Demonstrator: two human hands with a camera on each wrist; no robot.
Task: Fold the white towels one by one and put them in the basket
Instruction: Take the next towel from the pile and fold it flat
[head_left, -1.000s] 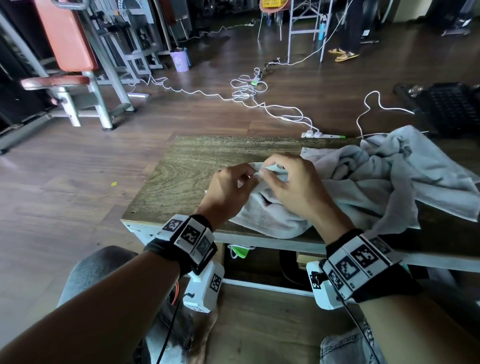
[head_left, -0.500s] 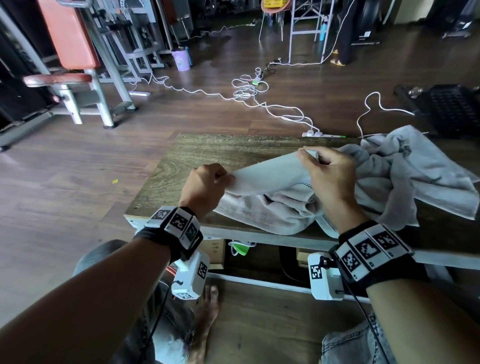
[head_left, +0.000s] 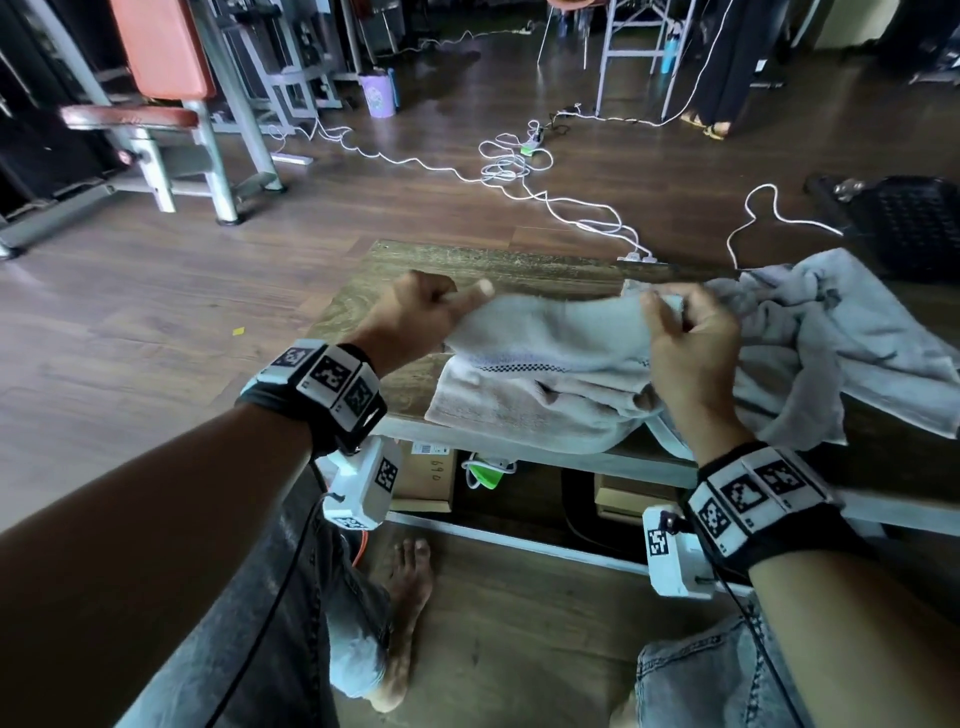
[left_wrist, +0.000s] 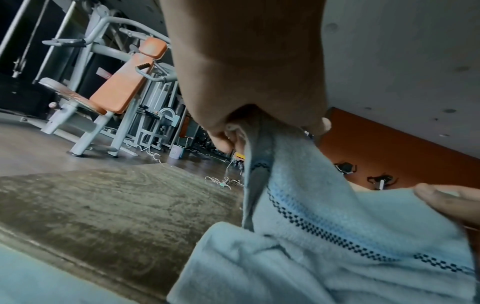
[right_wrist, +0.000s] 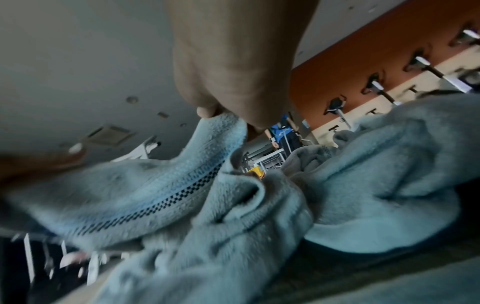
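A white towel (head_left: 550, 358) with a blue stripe and a black checked line is stretched between both hands above the wooden table (head_left: 395, 275). My left hand (head_left: 423, 314) pinches its left corner, thumb on top. My right hand (head_left: 685, 332) pinches the other corner. The towel's lower part drapes over the table's near edge. In the left wrist view the towel (left_wrist: 337, 236) hangs from my left hand (left_wrist: 239, 131). In the right wrist view my right hand (right_wrist: 228, 115) pinches the towel's hem (right_wrist: 218, 133). More crumpled white towels (head_left: 841, 332) lie on the right. A black basket (head_left: 904, 223) stands on the floor beyond.
White cables (head_left: 519, 171) and a power strip (head_left: 634, 255) lie on the wooden floor behind the table. A gym bench with orange pads (head_left: 161, 88) stands at far left. Cardboard boxes (head_left: 426, 478) sit under the table. My bare foot (head_left: 405, 613) rests below.
My hands have moved apart, the left to the left and the right to the right, drawing the towel's top edge out straight between them and lifting it off the heap.
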